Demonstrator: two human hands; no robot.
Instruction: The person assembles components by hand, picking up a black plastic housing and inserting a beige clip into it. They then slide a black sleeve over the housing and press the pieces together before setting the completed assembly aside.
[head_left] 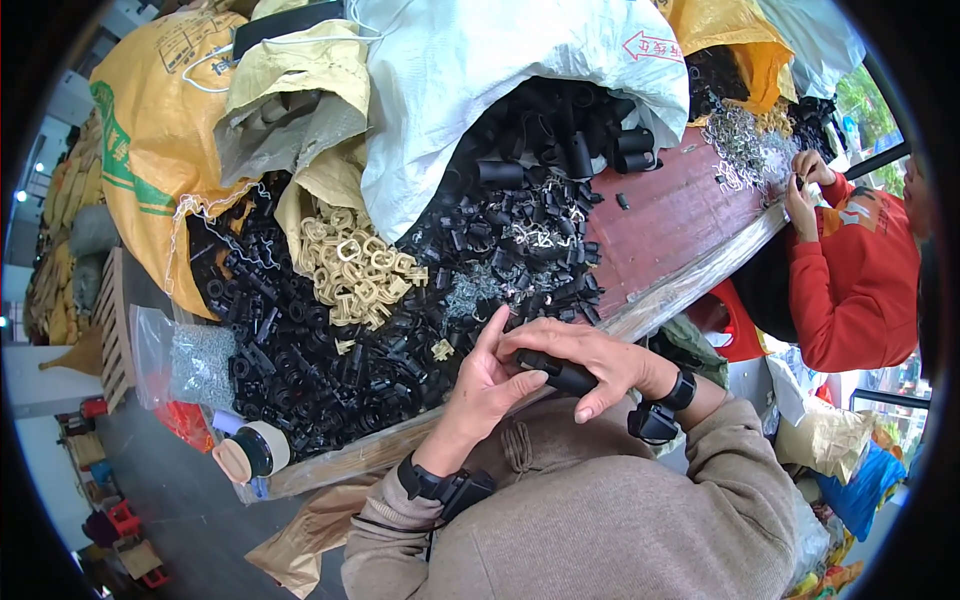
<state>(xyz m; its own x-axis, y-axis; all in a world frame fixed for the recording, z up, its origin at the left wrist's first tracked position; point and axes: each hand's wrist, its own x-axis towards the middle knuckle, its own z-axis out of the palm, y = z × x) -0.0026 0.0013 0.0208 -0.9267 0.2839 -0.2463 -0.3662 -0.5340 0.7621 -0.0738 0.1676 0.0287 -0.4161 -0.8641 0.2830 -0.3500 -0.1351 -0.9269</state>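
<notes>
Close to the table's front edge, a short black plastic cylinder (562, 374) is held between my two hands. My right hand (618, 362) is closed round it from above, fingers bent over its far end. My left hand (482, 392) meets it from the left, its thumb pressed to the cylinder's end and its index finger pointing up. Whether a smaller piece sits between the fingers is hidden. Just beyond my hands lie a heap of small black plastic parts (350, 375), a patch of small metal pieces (472, 292) and a pile of cream plastic buckles (350, 262).
A white woven sack (430, 90) spills larger black tubes (578, 155) behind the heap. Yellow sacks (160, 110) stand at the left, beside a bag of small screws (200, 362) and a lidded jar (262, 448). At right, a person in red (850, 270) handles small parts.
</notes>
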